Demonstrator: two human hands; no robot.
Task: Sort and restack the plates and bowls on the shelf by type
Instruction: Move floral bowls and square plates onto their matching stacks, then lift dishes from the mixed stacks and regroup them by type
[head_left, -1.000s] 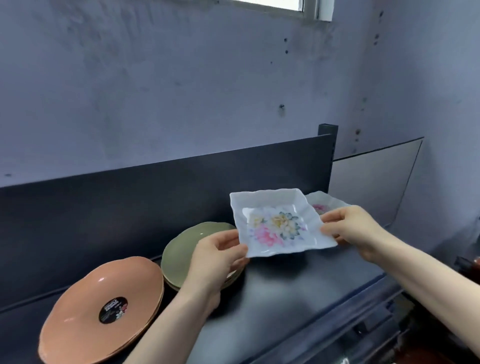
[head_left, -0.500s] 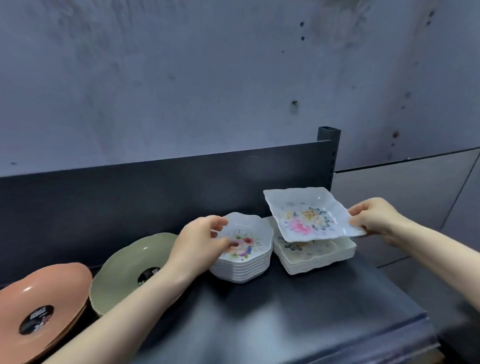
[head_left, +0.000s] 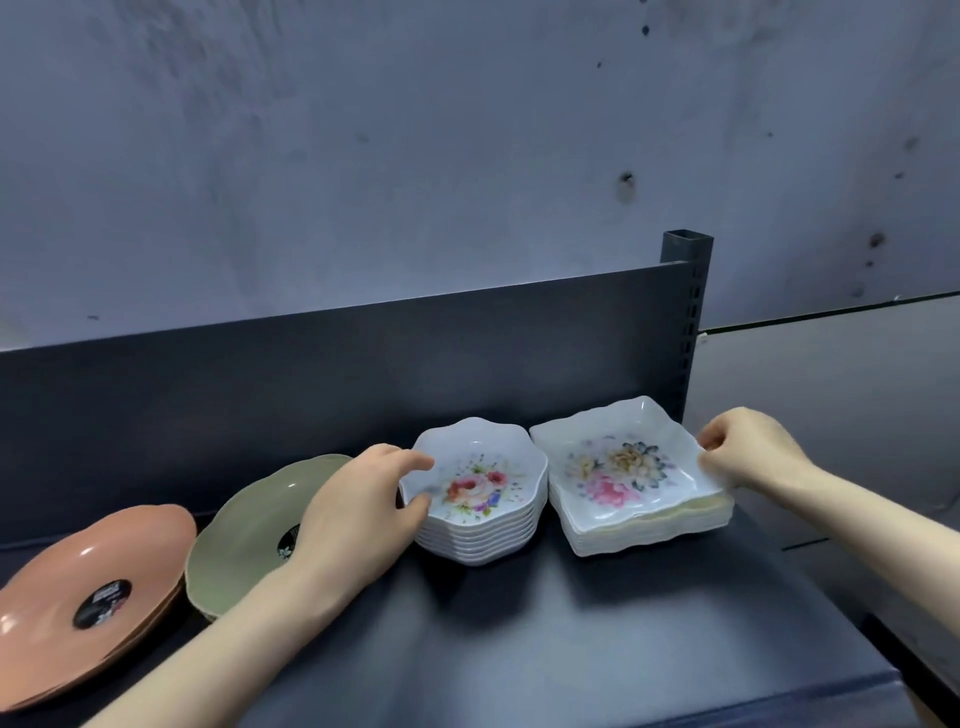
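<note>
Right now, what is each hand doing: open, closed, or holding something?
Left hand: gripping the left rim of the scalloped bowl stack.
Right hand: pinching the right edge of the top square dish.

Left hand (head_left: 358, 506) grips rim of scalloped bowl stack (head_left: 480, 493); right hand (head_left: 748, 449) pinches top square plate (head_left: 623, 467) on adjacent stack, dark shelf (head_left: 571, 639).

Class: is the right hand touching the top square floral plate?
Touching: head view shows the right hand pinching the right edge of the top square floral plate.
</note>
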